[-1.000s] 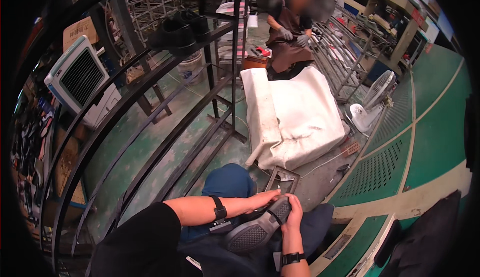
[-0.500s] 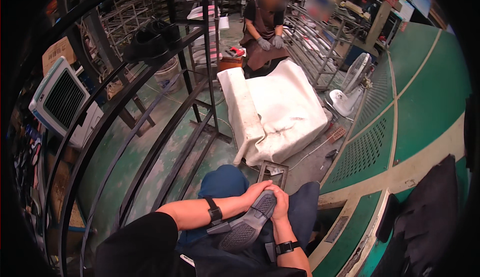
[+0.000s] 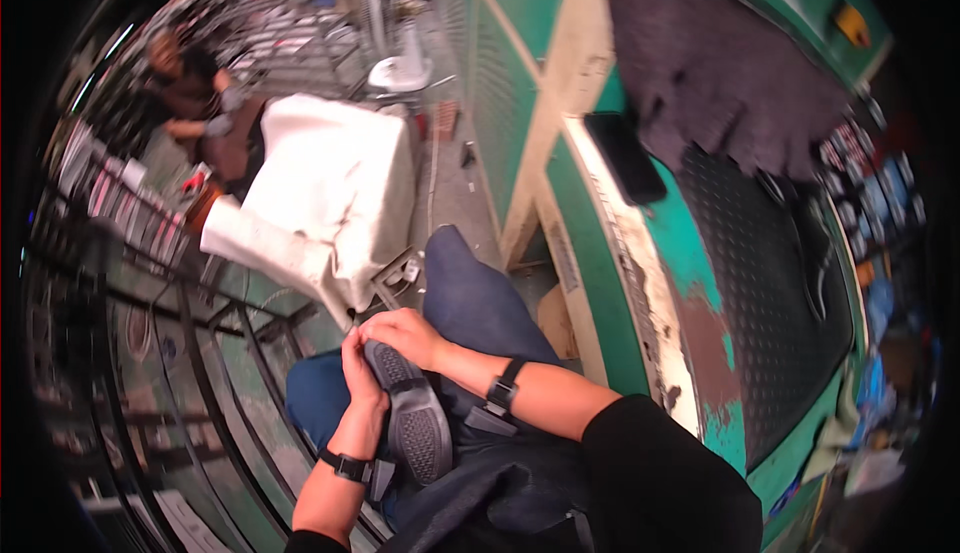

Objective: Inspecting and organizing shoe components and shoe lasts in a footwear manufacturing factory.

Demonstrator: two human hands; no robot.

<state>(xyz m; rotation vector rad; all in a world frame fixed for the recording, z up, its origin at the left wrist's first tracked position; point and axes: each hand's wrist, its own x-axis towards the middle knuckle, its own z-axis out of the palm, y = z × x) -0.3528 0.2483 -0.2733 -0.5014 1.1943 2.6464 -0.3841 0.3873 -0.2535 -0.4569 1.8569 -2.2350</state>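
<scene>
A dark shoe (image 3: pixel 421 431) lies over my lap, its patterned grey sole turned up toward me. My left hand (image 3: pixel 361 371) is closed round the far end of the shoe from the left side. My right hand (image 3: pixel 405 335) reaches over from the right, its fingers bent over that same end and meeting the left hand. What the fingertips press on is hidden behind the shoe. Just beyond my hands stands a small metal frame (image 3: pixel 385 283), beside a block draped in white cloth (image 3: pixel 320 168).
On the right, a green machine bench carries a black phone (image 3: pixel 624 158), a dark cloth (image 3: pixel 715 58) and a black studded mat (image 3: pixel 770 303). Black metal rack bars (image 3: pixel 200 353) stand at the left. A gloved co-worker (image 3: pixel 195 93) sits beyond the white block. A white fan (image 3: pixel 398 68) stands farther back.
The view has swung to the right, bringing the bench top with the phone and mat into sight. Both hands stay on the shoe at its far end.
</scene>
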